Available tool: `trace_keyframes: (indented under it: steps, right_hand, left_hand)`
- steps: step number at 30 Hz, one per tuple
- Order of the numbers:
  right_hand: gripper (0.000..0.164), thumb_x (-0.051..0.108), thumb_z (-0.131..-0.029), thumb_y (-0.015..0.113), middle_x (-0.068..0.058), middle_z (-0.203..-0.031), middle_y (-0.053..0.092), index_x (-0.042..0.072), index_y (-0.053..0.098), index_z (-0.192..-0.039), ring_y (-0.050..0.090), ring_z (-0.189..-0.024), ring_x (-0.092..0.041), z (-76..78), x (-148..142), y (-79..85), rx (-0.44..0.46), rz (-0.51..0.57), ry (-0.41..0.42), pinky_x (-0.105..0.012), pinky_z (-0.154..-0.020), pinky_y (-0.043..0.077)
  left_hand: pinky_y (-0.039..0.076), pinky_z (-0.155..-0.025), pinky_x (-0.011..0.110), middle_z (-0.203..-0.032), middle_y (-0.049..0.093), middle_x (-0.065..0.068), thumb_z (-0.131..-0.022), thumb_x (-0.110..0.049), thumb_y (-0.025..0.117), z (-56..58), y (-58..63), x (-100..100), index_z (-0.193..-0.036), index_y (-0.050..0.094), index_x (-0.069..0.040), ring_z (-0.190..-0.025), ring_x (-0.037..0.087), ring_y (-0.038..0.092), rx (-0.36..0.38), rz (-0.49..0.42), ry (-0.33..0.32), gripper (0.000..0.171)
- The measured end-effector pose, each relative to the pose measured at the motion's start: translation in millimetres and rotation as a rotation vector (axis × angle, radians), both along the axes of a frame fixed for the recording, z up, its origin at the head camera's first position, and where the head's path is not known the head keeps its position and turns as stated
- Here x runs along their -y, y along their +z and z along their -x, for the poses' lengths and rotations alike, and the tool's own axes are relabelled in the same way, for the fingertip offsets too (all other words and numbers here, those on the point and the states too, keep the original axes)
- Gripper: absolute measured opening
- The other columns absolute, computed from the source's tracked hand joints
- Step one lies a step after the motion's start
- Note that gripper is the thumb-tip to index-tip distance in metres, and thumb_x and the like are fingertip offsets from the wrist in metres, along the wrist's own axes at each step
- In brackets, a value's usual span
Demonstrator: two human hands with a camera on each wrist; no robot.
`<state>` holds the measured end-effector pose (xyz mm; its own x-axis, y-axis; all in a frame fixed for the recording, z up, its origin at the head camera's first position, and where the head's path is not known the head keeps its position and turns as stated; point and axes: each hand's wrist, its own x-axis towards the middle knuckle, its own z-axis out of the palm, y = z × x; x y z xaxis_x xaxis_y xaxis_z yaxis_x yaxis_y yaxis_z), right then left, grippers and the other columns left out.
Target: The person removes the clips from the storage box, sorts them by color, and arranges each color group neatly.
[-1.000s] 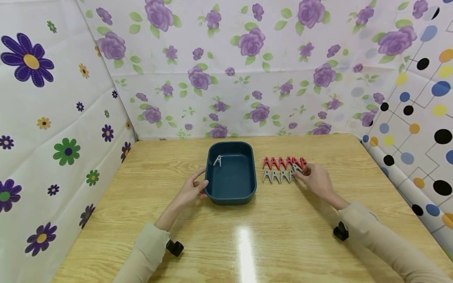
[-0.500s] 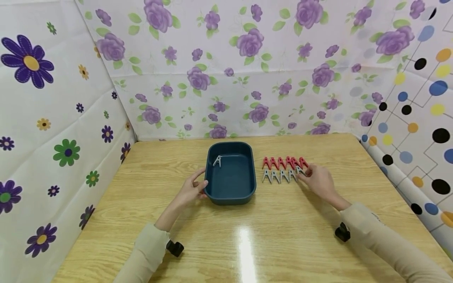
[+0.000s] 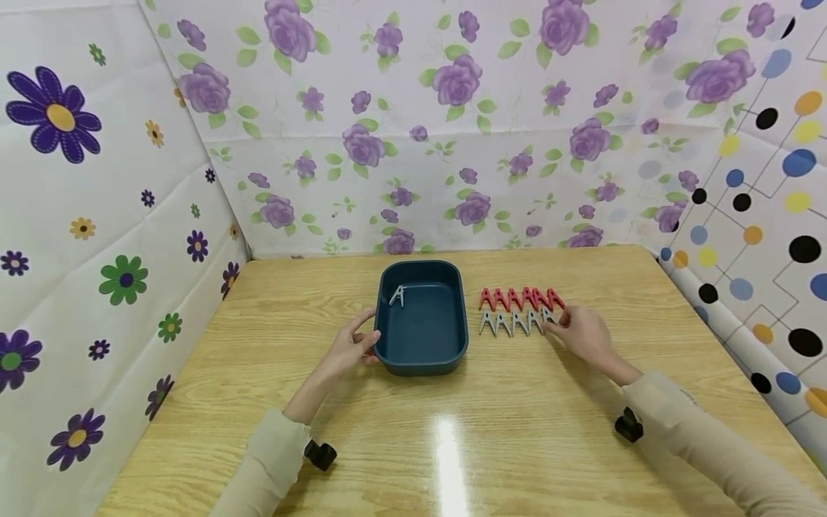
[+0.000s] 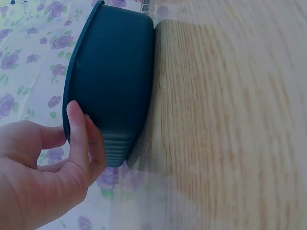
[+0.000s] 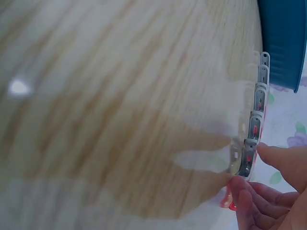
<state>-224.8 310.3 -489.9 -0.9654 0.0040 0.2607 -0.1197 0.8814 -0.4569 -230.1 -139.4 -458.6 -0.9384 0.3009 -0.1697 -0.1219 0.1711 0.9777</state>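
Note:
A dark blue rectangular bin [image 3: 420, 366] stands on the table, with one pale grey clothespin [image 3: 398, 295] lying inside near its left wall. My left hand [image 3: 349, 350] holds the bin's left side, thumb at the rim and fingers against the outer wall [image 4: 115, 72]. Right of the bin, several red clothespins [image 3: 513, 299] form a row, and several grey clothespins [image 3: 502, 323] line up just in front of them. My right hand [image 3: 584, 336] pinches the rightmost grey clothespin [image 5: 248, 155] between thumb and fingers, at the end of the grey row.
The wooden table [image 3: 388, 445] carries a bright light reflection near its front. A flowered cloth [image 3: 400, 129] hangs behind the table, with patterned cloths along both sides. Black wrist cameras sit under both sleeves.
My right hand has shifted slightly right and toward me with the grey clothespin, which now sits at the row's right end, apart from the red row. The left hand and bin have stayed put.

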Motion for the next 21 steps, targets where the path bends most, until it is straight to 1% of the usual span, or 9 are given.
trace_keyframes:
  steps: [4,7,11,17,21]
  right_hand:
    - [0.032,0.029,-0.087,0.072,-0.004,-0.056,0.056,0.006,0.059,-0.069,0.041,-0.044,-0.013,-1.8,-0.4,2.5,0.037,-0.010,0.022,-0.027,-0.042,0.033]
    - [0.026,0.019,-0.090,0.066,-0.005,-0.057,0.056,0.004,0.061,-0.069,0.043,-0.046,-0.014,-2.2,-1.4,3.3,0.053,-0.033,0.033,-0.027,-0.044,0.033]
    - [0.019,0.008,-0.089,0.060,-0.006,-0.058,0.057,0.002,0.063,-0.071,0.044,-0.047,-0.013,-2.5,-2.4,3.8,0.057,-0.067,0.038,-0.027,-0.044,0.033]
    - [0.018,0.006,-0.087,0.059,-0.006,-0.057,0.056,0.002,0.061,-0.070,0.043,-0.047,-0.014,-2.1,-2.5,5.0,0.079,-0.079,0.029,-0.026,-0.044,0.032]
    - [0.018,0.007,-0.088,0.059,-0.005,-0.058,0.054,0.003,0.060,-0.070,0.043,-0.048,-0.013,-1.7,-2.3,5.9,0.093,-0.074,0.024,-0.026,-0.044,0.032]
  left_hand:
    - [0.055,-0.062,0.024,-0.095,0.066,0.025,-0.102,-0.009,0.048,-1.1,0.2,-0.3,-0.153,0.027,-0.013,-0.064,0.009,0.062,-0.003,0.000,0.005,0.056]
    - [0.055,-0.062,0.024,-0.096,0.066,0.025,-0.102,-0.009,0.048,-1.1,-0.6,-0.8,-0.153,0.027,-0.013,-0.064,0.008,0.062,0.002,0.000,0.007,0.055]
    - [0.055,-0.062,0.024,-0.099,0.066,0.027,-0.102,-0.009,0.048,-1.1,-1.8,-1.4,-0.153,0.027,-0.013,-0.064,0.008,0.062,0.009,-0.004,0.009,0.055]
    - [0.055,-0.063,0.024,-0.098,0.066,0.027,-0.102,-0.009,0.048,-1.6,-1.9,-2.0,-0.153,0.029,-0.017,-0.064,0.008,0.063,0.013,-0.006,0.014,0.055]
    - [0.055,-0.063,0.025,-0.095,0.064,0.028,-0.102,-0.010,0.048,-1.5,-1.9,-1.7,-0.153,0.028,-0.016,-0.064,0.008,0.062,0.001,0.003,0.008,0.056]
